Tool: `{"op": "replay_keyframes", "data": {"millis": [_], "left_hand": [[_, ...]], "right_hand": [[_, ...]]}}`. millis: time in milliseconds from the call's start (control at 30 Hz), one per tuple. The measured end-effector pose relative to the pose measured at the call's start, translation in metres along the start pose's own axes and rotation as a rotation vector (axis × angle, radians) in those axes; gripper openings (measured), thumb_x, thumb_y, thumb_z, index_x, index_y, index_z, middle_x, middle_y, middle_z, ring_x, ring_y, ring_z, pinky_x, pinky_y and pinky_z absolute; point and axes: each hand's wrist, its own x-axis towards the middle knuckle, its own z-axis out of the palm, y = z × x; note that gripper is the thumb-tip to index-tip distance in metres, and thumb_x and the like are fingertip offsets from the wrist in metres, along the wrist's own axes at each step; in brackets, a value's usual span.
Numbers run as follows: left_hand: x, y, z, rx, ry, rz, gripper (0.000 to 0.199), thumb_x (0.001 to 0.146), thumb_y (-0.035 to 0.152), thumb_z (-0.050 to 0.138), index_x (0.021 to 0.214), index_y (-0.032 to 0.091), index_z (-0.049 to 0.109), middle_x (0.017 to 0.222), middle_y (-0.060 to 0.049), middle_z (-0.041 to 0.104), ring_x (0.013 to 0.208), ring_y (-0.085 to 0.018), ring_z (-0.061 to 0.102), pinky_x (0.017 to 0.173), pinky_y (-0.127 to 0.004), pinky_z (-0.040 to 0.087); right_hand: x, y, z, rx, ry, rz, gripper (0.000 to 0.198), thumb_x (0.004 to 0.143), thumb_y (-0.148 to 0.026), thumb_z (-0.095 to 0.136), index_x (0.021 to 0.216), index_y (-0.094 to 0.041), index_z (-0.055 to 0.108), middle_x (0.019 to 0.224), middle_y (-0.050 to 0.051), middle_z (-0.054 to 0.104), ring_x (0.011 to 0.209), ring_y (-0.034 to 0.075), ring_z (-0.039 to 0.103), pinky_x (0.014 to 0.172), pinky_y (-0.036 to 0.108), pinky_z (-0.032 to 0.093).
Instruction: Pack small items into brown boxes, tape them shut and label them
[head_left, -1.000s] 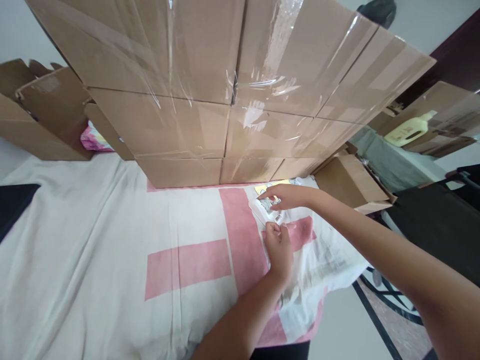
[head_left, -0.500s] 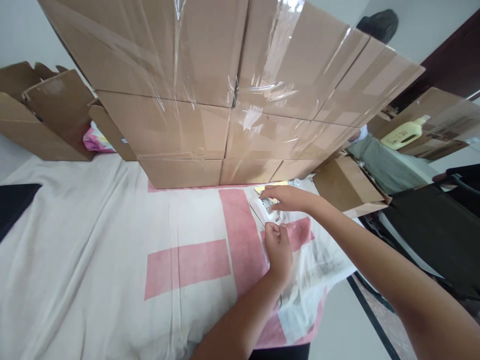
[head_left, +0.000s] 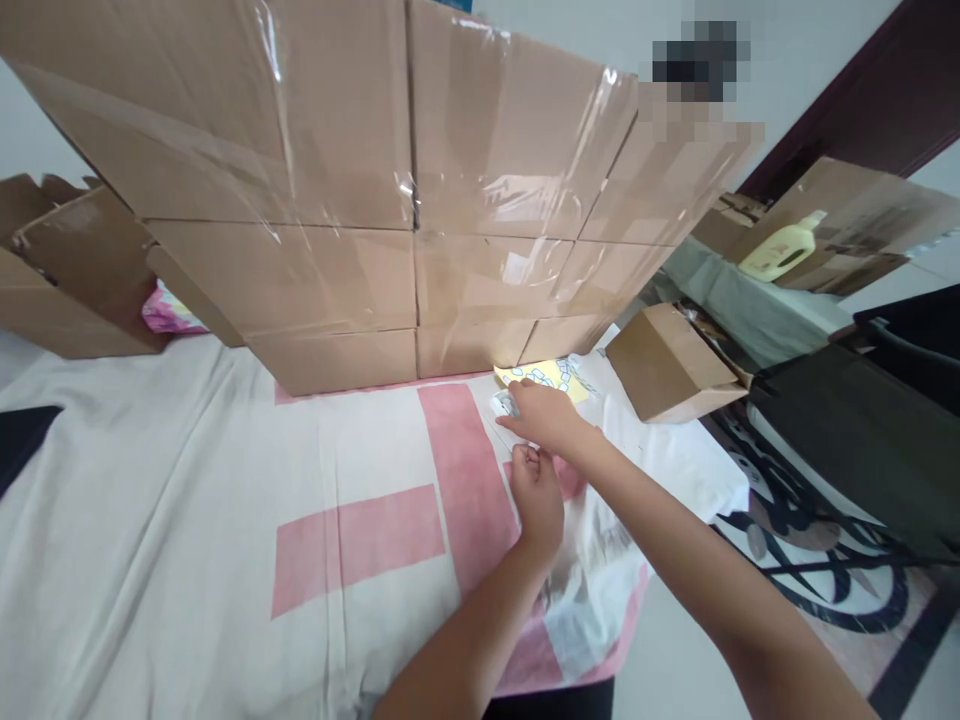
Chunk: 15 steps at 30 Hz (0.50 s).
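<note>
A small white packet with a greyish, shiny patch lies low over the bed sheet, mostly covered by my hands. My left hand is closed, its fingertips pinched at the near edge of the packet. Over the packet's far part is my right hand, thumb and forefinger gripping it from above. Just beyond, against the foot of the carton stack, lies a yellow printed sheet with pale blue shapes. What the packet contains cannot be made out.
Taped cardboard boxes form a tall wall behind my hands. An open carton stands to the right, another open carton at far left. A yellow jug sits beyond. The pink-and-white sheet covers the bed.
My right hand has moved closer over the packet, hiding more of it. More of the yellow sheet shows. The view has shifted right, so the boxes sit further left.
</note>
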Motion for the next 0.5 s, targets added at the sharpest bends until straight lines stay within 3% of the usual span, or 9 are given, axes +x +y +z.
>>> {"op": "replay_keyframes", "data": {"millis": [200,367,500], "left_hand": [[-0.002,0.002,-0.004,0.032,-0.053,-0.010,0.037,0.089,0.046,0.064,0.074,0.024,0.038,0.062,0.008,0.036,0.055,-0.011,0.037,0.057,-0.024,0.033],[-0.004,0.004,-0.004,0.042,-0.066,0.017,0.036,0.090,0.042,0.062,0.074,0.024,0.035,0.063,0.008,0.034,0.056,-0.011,0.035,0.058,-0.024,0.031],[-0.014,0.006,-0.002,0.038,-0.119,0.055,0.037,0.093,0.041,0.058,0.074,0.024,0.032,0.065,0.007,0.033,0.059,-0.011,0.035,0.060,-0.024,0.031]], "right_hand": [[0.005,-0.023,-0.008,-0.061,-0.069,0.146,0.034,0.095,-0.040,0.055,0.116,-0.016,0.066,0.116,0.022,0.070,0.107,0.034,0.068,0.077,0.037,0.052],[0.002,-0.018,-0.008,-0.048,-0.058,0.134,0.034,0.093,-0.035,0.051,0.111,-0.012,0.070,0.109,0.022,0.071,0.103,0.035,0.070,0.073,0.037,0.051],[-0.008,-0.009,-0.013,-0.025,-0.027,0.112,0.029,0.090,-0.039,0.053,0.099,-0.017,0.070,0.100,0.016,0.073,0.093,0.030,0.069,0.065,0.032,0.045]]}}
